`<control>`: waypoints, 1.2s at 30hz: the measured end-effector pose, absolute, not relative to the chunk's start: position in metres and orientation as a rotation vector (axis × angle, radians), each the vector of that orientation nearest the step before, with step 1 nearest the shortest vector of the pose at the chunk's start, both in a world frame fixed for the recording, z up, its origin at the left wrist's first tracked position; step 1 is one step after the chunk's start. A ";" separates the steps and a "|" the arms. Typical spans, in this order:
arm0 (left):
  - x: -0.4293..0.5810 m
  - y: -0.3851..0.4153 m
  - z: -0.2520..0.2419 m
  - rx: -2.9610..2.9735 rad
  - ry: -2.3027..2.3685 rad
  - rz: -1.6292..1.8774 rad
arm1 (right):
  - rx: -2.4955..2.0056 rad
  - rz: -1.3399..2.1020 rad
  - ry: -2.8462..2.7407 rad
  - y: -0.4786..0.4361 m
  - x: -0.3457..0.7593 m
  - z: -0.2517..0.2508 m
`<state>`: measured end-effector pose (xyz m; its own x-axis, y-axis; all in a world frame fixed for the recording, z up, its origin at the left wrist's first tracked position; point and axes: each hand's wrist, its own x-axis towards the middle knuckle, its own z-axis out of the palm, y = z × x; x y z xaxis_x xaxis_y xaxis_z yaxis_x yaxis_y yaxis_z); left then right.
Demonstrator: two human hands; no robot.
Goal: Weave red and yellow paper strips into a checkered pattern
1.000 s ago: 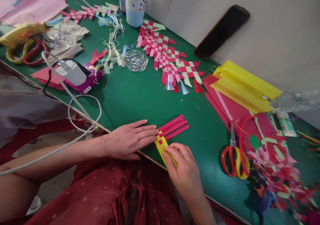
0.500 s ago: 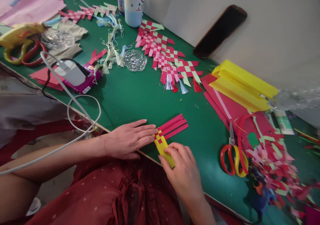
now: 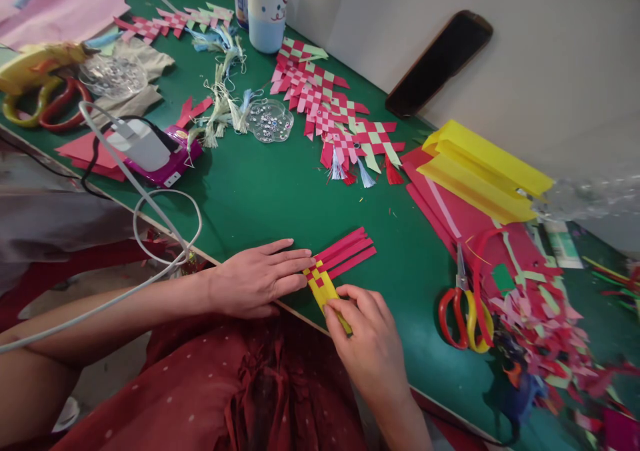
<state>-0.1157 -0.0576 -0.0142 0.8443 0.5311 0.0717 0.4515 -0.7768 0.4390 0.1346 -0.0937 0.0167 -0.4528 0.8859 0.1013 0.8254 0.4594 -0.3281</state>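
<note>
Near the table's front edge lies a half-woven piece of red and yellow paper strips (image 3: 320, 279). Loose red strips (image 3: 353, 251) fan out from it to the upper right, and its yellow strips run down to the right. My left hand (image 3: 265, 274) lies flat, fingers stretched, its fingertips pressing the woven part's left side. With thumb and fingers pinched, my right hand (image 3: 367, 324) grips the yellow strips near their lower end. Exactly which strip is between the fingertips is partly hidden.
Scissors (image 3: 463, 314) and a heap of paper scraps (image 3: 540, 324) lie to the right. Finished woven paper fish (image 3: 325, 104) line the back, beside a clear bead dish (image 3: 270, 121). A white cable (image 3: 165, 211) loops over the front edge at left. A phone (image 3: 440, 64) leans against the wall.
My right hand has shifted slightly to the right along the yellow strips, its thumb now further over them. My left hand stays in place on the weave.
</note>
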 end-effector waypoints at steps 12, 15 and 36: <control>-0.113 -0.058 -0.013 2.581 0.763 0.290 | -1.452 0.396 -2.498 -0.094 0.140 0.013; -0.112 -0.058 -0.012 2.585 0.771 0.270 | -1.449 0.406 -2.527 -0.094 0.140 0.013; -0.112 -0.059 -0.017 2.554 0.790 0.331 | -1.565 0.290 -2.475 -0.109 0.143 0.016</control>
